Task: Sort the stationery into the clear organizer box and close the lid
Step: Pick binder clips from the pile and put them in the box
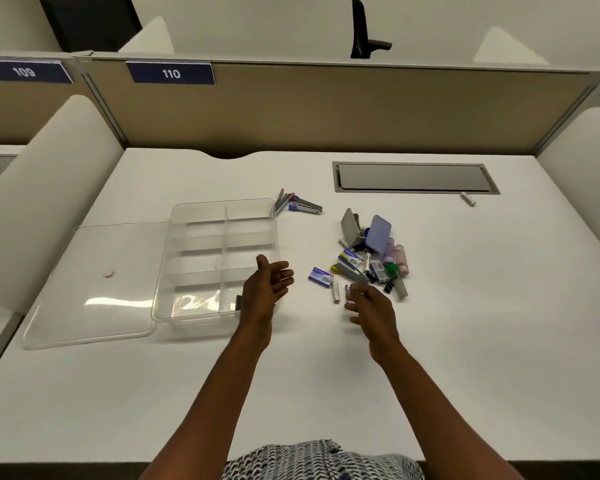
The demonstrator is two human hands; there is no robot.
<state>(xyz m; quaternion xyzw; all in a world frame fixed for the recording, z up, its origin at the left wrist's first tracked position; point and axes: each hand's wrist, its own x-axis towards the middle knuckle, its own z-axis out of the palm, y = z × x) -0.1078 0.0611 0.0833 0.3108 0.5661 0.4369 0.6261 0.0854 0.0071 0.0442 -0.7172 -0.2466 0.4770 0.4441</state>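
The clear organizer box (219,261) stands on the white desk, its compartments empty and its lid (94,282) lying flat to the left. A pile of stationery (374,254) lies to the right: staple boxes, a purple case, small tubes, binder clips. A blue staple box (321,277) and a small white tube (336,291) lie at the pile's near edge. Staplers (298,204) lie behind the box's far right corner. My left hand (265,289) hovers palm-up by the box's near right corner, holding nothing. My right hand (369,304) pinches a small purple item (349,292).
A grey cable hatch (413,178) is set into the desk at the back right, with a small white tube (468,199) lying near it. A tan partition labelled 110 (170,73) closes the far side. White side dividers flank the desk.
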